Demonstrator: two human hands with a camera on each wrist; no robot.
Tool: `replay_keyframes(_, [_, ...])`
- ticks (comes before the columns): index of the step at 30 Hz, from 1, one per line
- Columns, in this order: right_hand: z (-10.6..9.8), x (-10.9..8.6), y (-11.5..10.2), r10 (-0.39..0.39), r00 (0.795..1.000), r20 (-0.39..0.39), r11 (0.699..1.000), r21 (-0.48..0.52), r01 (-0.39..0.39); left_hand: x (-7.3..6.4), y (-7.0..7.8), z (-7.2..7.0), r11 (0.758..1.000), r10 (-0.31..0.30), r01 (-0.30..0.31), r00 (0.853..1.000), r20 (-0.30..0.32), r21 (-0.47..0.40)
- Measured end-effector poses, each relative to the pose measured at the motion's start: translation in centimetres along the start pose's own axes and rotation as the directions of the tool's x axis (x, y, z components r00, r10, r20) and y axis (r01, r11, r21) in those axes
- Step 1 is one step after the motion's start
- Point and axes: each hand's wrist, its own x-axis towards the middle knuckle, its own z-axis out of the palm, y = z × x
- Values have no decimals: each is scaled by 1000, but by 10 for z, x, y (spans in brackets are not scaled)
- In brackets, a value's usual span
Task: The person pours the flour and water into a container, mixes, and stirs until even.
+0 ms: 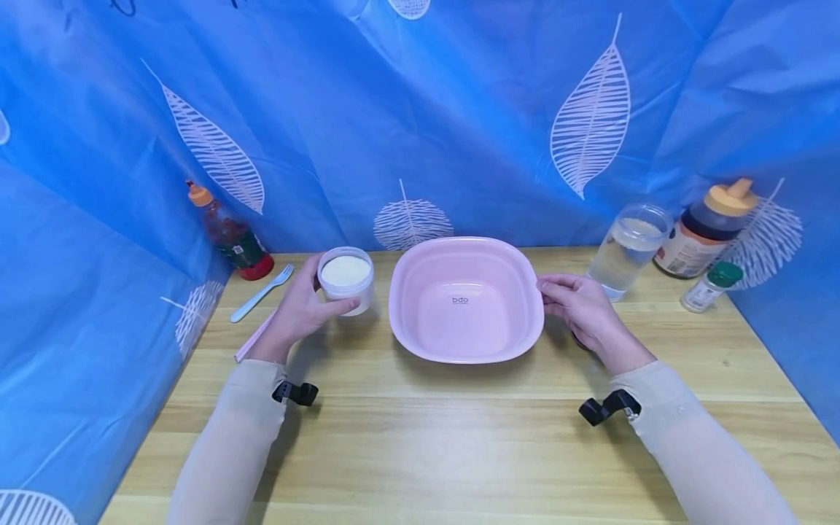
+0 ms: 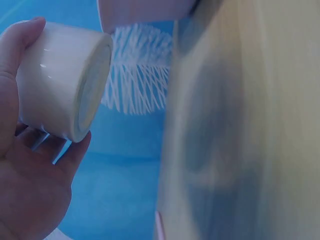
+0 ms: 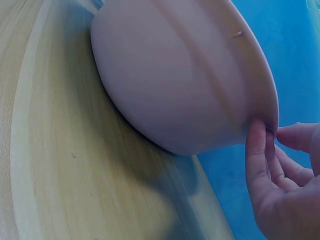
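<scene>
My left hand grips a small clear jar filled with white powder, thumb on the near side and fingers behind. In the left wrist view the jar is raised above the table, its base showing. To its right stands a pink basin with "bdo" printed on its bottom; no contents show in it. My right hand pinches the basin's right rim between thumb and fingers. In the right wrist view the fingers press under the rim of the basin.
Left of the jar lie a light blue fork and a pink straw, with a red sauce bottle behind. On the right stand a glass of water, a dark sauce bottle and a green-capped shaker. Blue sheeting walls the table.
</scene>
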Motion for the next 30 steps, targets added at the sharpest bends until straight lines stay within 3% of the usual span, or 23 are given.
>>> replay_keyframes(11, [0, 1, 1, -3, 1000, 2, 1000, -9, 3, 3, 40, 14, 995, 29, -32, 999, 37, 96])
replay_keyframes(17, [0, 1, 2, -8, 1000, 3, 1000, -1, 8, 5, 58, 21, 984, 84, -91, 995, 49, 151])
replay_keyframes(30, [-1, 2, 2, -11, 1000, 5, 1000, -12, 11, 13, 84, 38, 943, 176, -198, 979, 106, 267])
